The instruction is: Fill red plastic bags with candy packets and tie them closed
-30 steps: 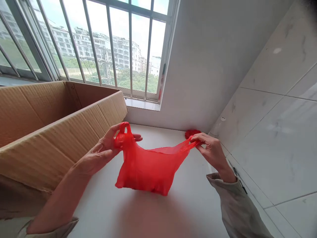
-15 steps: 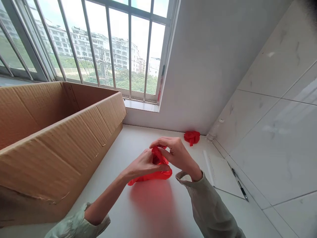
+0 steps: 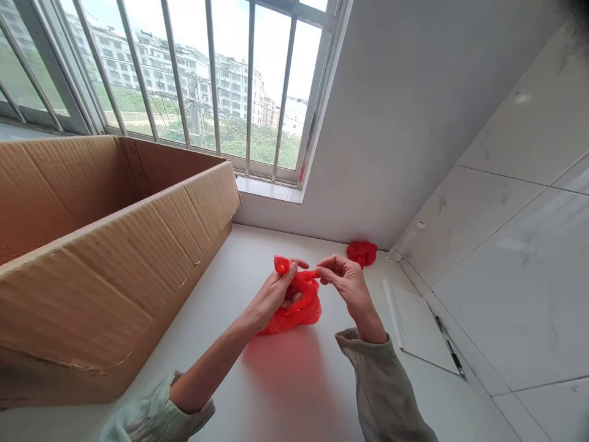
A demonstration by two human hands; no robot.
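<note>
My left hand [image 3: 271,294] grasps the red plastic bag [image 3: 304,312] by its gathered top, one end poking up past my thumb. My right hand [image 3: 348,283] pinches another strand of it between thumb and fingertips, drawn out to the right. The bag is in front of me over the white tabletop [image 3: 285,393]; I can't tell whether its underside touches. A crumpled red bundle [image 3: 361,253] lies behind, near the wall. The open cardboard box [image 3: 138,258] stands at left, a spiral notebook [image 3: 423,328] and black pen [image 3: 455,358] at right.

Daylight glares through the window [image 3: 197,77] at eleven o'clock; a soft reddish shadow [image 3: 289,368] tints the desk [image 3: 251,253] at six.
</note>
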